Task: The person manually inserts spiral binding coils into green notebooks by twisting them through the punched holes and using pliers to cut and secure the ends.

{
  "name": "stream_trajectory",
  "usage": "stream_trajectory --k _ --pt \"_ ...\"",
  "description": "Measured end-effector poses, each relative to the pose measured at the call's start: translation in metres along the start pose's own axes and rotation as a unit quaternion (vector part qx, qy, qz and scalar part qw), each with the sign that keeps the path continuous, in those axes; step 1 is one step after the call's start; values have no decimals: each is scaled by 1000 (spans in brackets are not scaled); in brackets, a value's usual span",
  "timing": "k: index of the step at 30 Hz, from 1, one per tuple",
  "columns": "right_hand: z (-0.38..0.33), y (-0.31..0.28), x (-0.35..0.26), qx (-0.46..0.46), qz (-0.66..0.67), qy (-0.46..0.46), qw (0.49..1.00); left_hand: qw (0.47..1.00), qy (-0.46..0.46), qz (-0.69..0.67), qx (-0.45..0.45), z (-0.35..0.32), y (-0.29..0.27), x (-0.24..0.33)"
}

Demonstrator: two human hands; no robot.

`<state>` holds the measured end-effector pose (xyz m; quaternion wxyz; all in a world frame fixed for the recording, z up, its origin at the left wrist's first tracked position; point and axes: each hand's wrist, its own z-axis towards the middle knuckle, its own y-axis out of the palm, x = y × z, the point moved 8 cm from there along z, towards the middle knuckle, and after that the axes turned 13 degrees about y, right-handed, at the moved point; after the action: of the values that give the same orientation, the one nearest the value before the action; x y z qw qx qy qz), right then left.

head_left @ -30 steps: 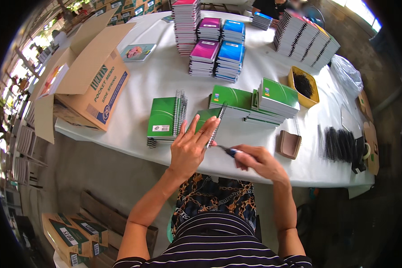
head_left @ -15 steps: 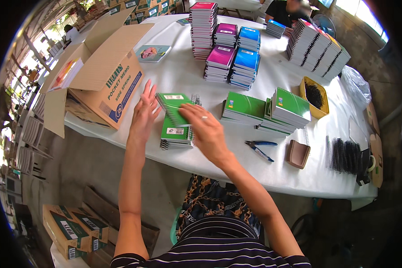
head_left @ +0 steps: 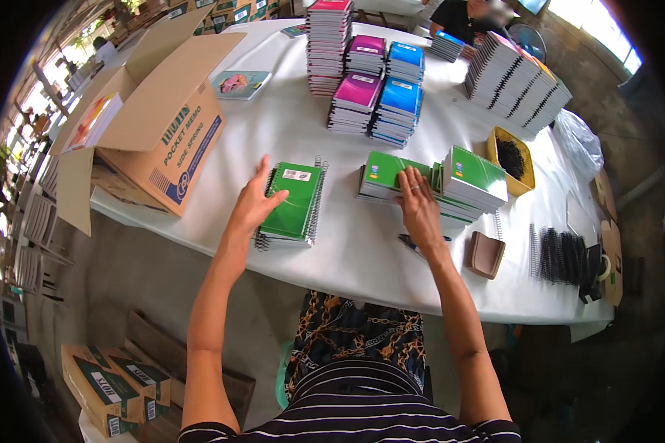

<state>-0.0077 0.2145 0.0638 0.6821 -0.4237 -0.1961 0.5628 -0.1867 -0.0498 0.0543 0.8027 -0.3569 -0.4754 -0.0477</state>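
Note:
A stack of green spiral notebooks [head_left: 299,207] lies on the white-covered table in front of me, with wire coils along both sides. My left hand [head_left: 254,204] is at its left edge, thumb over the top cover and fingers apart. To the right are more green notebooks [head_left: 395,168] in a low pile, beside a taller stack of green notebooks [head_left: 474,174]. My right hand [head_left: 420,203] rests with fingers stretched out on the low pile's near right part. Pliers [head_left: 410,242] lie partly hidden under that hand.
An open cardboard box [head_left: 166,148] stands at the left. Purple notebooks [head_left: 357,92] and blue notebooks [head_left: 401,96] are stacked at the back. On the right are a yellow tray [head_left: 524,184] of black pieces, a brown holder [head_left: 485,255] and black coils [head_left: 560,255]. A person [head_left: 458,18] sits across the table.
The upper green notebook now lies squared on the left stack. My right hand has moved right from there onto the other green notebooks; my left hand has come down beside the stack.

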Motion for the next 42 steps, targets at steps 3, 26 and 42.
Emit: stream_trajectory --k 3,26,42 --pt "-13 3 10 15 -21 -40 999 962 129 220 101 -8 -3 82" --pt "-130 -17 7 -212 546 236 775 959 236 -155 -36 -59 140 125" --pt "-47 -66 319 -45 -136 339 930 866 401 260 -146 -65 206 188"
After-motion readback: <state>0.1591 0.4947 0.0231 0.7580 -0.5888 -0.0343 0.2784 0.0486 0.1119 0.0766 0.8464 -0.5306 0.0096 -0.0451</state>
